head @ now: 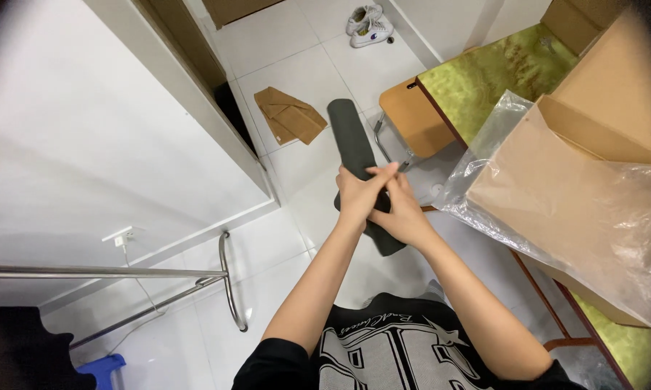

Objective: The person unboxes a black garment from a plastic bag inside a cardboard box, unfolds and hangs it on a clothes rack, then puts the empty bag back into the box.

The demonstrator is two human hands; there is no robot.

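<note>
I see both hands meeting in front of the chest, out over the white floor (296,58). The left hand (359,193) is closed around a dark cloth (352,137), fingers wrapped over its near part. The right hand (405,213) is also closed on it, just beside and touching the left, thumb lying across the top.

The cloth is dark grey-green, folded or rolled into a long narrow strip. Its far end is rounded and points away from me, towards the upper middle of the view; the near end sticks out below the right hand. It looks smooth and matte, with no pattern that I can make out. It is held in the air, not resting on anything.

On the floor beyond it lies a folded tan cloth (291,114), well apart. To the right stands a green-topped table (492,79) with a cardboard box (593,166) under clear plastic (484,144). A metal rail (94,272) crosses the lower left. White shoes (369,23) sit at the top.
</note>
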